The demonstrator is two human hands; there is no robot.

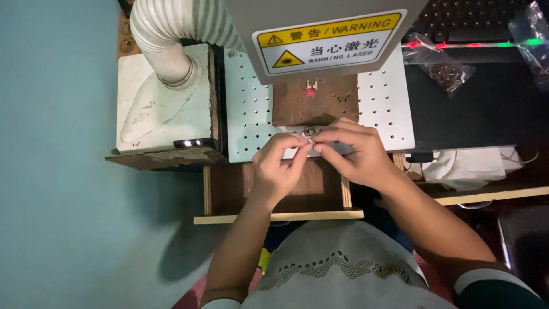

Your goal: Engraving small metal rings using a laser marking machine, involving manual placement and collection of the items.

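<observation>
Fingertips of the left hand (278, 169) and right hand (355, 153) pinch a small metal ring (309, 133) together at frame centre, just above the perforated white surface (384, 109). Behind it lies a brown wooden block (337, 106) with a red laser dot (310, 93); a ribbed white hose (168, 34) curves at upper left.

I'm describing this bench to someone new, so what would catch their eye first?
Probably the yellow and white warning label on the grey machine head at top centre, with a small red light dot glowing on the brown wooden block below it. Next, the left hand and right hand pinching a tiny metal ring together, and the white ribbed hose at upper left.
</observation>
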